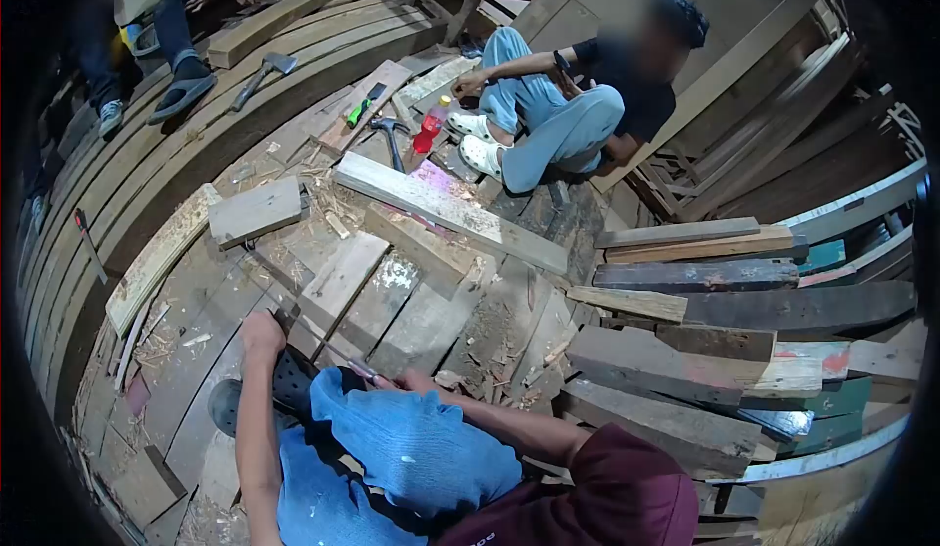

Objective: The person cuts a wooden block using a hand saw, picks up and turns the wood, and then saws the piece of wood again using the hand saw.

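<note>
My right hand is closed on the reddish handle end of a long thin metal tool. Its narrow shaft runs up and left over the planks, and I cannot make out its exact kind. Left of the shaft, my left hand hangs low beside my dark clog, back toward me. Its fingers are mostly hidden. Just beyond the shaft lies a short wooden block. Another block rests farther left, near the shaft's far end.
A person sits opposite, near a claw hammer and a red drink bottle. A long pale beam crosses the floor. Stacked timbers fill the right. An axe lies on the curved ledge; others' legs hang there.
</note>
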Demonstrator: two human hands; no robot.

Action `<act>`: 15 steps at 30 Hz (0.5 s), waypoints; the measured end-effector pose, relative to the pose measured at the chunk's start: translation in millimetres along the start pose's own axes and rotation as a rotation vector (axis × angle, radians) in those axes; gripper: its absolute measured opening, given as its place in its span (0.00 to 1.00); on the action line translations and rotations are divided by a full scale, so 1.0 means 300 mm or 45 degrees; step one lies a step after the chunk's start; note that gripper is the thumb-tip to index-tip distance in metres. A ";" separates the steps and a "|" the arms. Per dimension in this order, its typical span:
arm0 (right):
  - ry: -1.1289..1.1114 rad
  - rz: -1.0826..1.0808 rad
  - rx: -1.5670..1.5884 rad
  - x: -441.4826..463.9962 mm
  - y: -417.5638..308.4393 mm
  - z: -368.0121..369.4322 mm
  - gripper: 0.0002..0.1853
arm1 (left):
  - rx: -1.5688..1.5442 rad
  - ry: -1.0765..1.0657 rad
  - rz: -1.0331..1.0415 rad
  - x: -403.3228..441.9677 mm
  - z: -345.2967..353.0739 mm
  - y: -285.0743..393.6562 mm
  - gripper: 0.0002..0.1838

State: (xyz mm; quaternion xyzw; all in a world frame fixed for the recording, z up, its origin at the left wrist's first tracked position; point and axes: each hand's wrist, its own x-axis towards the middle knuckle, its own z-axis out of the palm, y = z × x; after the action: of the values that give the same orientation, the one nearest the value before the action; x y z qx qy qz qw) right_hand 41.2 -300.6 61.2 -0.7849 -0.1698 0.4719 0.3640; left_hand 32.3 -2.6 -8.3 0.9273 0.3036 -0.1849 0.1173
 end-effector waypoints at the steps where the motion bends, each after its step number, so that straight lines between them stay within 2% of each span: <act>1: 0.030 -0.040 0.009 0.003 0.035 0.007 0.34 | 0.004 0.018 -0.011 -0.005 -0.007 0.002 0.12; 4: 0.134 -0.188 0.091 -0.020 0.099 0.015 0.35 | -0.007 0.052 -0.056 0.009 0.001 0.000 0.10; 7: 0.042 -0.057 0.039 0.019 0.128 -0.002 0.36 | -0.014 0.032 -0.050 -0.001 -0.014 0.003 0.10; 8: 0.010 -0.097 -0.090 0.038 0.130 -0.014 0.35 | -0.016 0.012 -0.033 -0.010 -0.019 0.009 0.11; 11: 0.090 -0.127 -0.098 0.091 0.135 0.022 0.35 | -0.008 0.022 -0.050 0.005 0.005 -0.001 0.11; 12: 0.073 -0.061 -0.103 0.092 0.129 0.025 0.35 | -0.007 -0.001 -0.055 0.001 -0.002 -0.001 0.12; 15: 0.089 -0.168 0.108 0.030 0.119 0.039 0.34 | 0.008 0.067 -0.058 0.012 0.025 -0.009 0.11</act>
State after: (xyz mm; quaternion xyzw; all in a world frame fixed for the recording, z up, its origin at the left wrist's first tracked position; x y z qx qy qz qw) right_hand 32.8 -314.6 26.2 -0.7719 -0.1880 0.4260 0.4329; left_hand 31.2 -1.1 -16.9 0.9251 0.3270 -0.1639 0.1020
